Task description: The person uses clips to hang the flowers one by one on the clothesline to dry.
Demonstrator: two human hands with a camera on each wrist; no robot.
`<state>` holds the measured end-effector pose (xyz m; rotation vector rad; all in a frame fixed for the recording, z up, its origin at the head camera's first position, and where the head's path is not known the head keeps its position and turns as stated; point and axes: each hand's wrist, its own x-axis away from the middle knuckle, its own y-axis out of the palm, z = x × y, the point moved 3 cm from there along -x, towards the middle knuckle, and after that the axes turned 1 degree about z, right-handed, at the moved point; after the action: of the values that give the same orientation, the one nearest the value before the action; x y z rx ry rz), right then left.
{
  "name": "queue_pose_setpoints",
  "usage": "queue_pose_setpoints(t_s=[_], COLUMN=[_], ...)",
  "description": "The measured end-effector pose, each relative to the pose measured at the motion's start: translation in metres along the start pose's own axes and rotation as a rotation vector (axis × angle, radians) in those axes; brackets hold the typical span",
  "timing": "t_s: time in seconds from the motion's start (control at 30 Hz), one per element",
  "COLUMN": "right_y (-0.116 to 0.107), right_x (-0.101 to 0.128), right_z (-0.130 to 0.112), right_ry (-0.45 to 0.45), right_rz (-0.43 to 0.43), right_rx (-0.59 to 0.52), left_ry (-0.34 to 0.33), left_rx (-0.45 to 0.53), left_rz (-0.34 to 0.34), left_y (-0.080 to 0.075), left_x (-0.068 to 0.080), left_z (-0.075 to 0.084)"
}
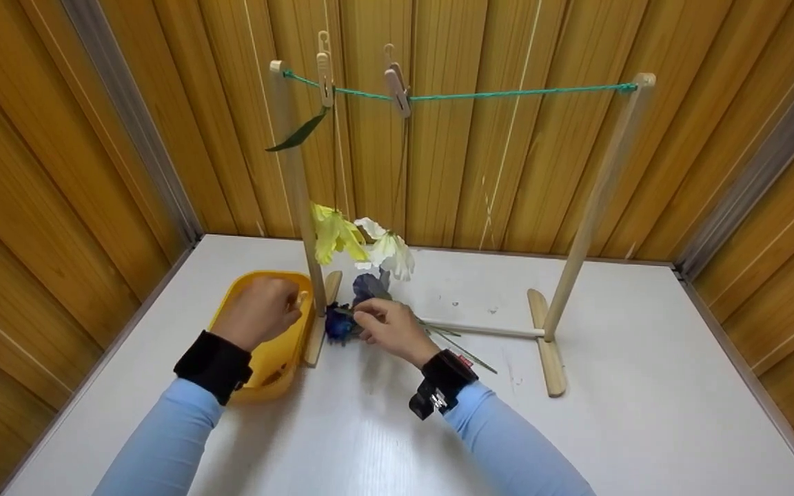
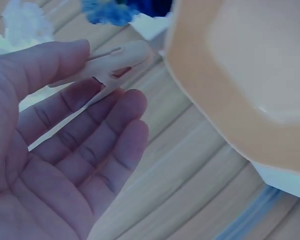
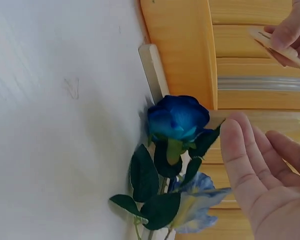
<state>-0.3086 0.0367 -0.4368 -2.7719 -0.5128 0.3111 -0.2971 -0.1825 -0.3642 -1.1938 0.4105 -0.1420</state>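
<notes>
Sleeves (image 1: 156, 441) nearest, L hand (image 1: 259, 313) pinching clothespin (image 2: 105, 65) above bin (image 1: 259, 348), R hand (image 1: 393, 331) relaxed nr blue rose (image 3: 179, 117).

Light seems to come from above, bright on the white desk (image 1: 679, 413), with streaky glare on its near part. Soft shadows spread beside the yellow basket (image 1: 274, 393). The wide head view splays the wooden uprights (image 1: 597, 207). The left wrist view looks dim, bluish and hazy, its white flower (image 2: 27, 25) blurred; the right keeps the blue rose (image 3: 177, 117) fairly sharp.
</notes>
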Motion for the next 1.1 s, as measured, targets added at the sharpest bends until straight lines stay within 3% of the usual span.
queue_pose_setpoints(t_s=[0.27, 0.43, 0.63, 0.97, 1.1], right_y=[-0.018, -0.029, -0.038, -0.048, -0.049], right_x=[0.009, 0.019, 0.029, 0.045, 0.052], right_z=[-0.005, -0.005, -0.003, 0.013, 0.019], right_ry=[-0.097, -0.12, -0.144, -0.125, -0.127], right_rz=[-0.005, -0.006, -0.018, -0.033, -0.021], right_rx=[0.0, 0.018, -0.037, -0.19, -0.215], left_ry=[0.024, 0.093, 0.134, 0.16, 0.183], left_rx=[0.181, 0.239, 0.359, 0.427, 0.495], left_rz=[0.105, 0.203, 0.254, 0.34, 0.364], left_y=[0.002, 0.009, 0.026, 0.064, 0.076], left_x=[0.001, 0.004, 0.004, 0.006, 0.008], left_z=[0.039, 0.06, 0.077, 0.098, 0.102])
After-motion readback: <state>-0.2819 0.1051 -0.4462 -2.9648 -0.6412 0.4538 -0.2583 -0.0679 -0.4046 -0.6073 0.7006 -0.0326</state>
